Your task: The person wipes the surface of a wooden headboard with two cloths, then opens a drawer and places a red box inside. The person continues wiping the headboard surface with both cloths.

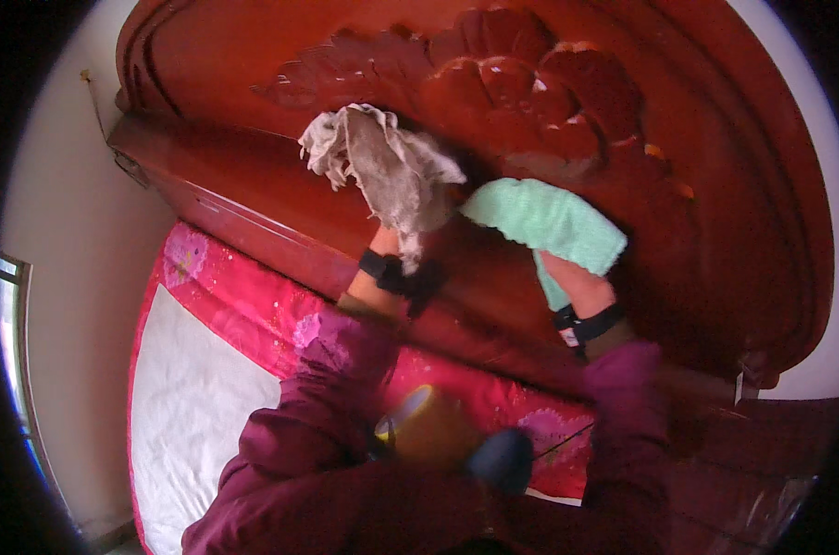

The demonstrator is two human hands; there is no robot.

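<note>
A crumpled grey-beige cloth (382,171) covers my left hand (386,240), so only the part near the wrist shows. It hangs in folds in front of the lower part of a glossy red-brown carved wooden headboard (715,166). Just to the right, a mint-green cloth (553,220) lies over my right hand (575,282), close to the wood below the carved flower (512,88). Both hands hold their cloths, though the fingers are hidden beneath them. Whether the left cloth touches the wood I cannot tell.
Below the headboard's ledge (225,208) spreads a pink flowered bedcover (243,277) with a white panel (197,379). A blurred yellow object (433,430) and a dark blue rounded one (501,460) are close to my body. A pale wall (77,203) with a hanging cord stands left.
</note>
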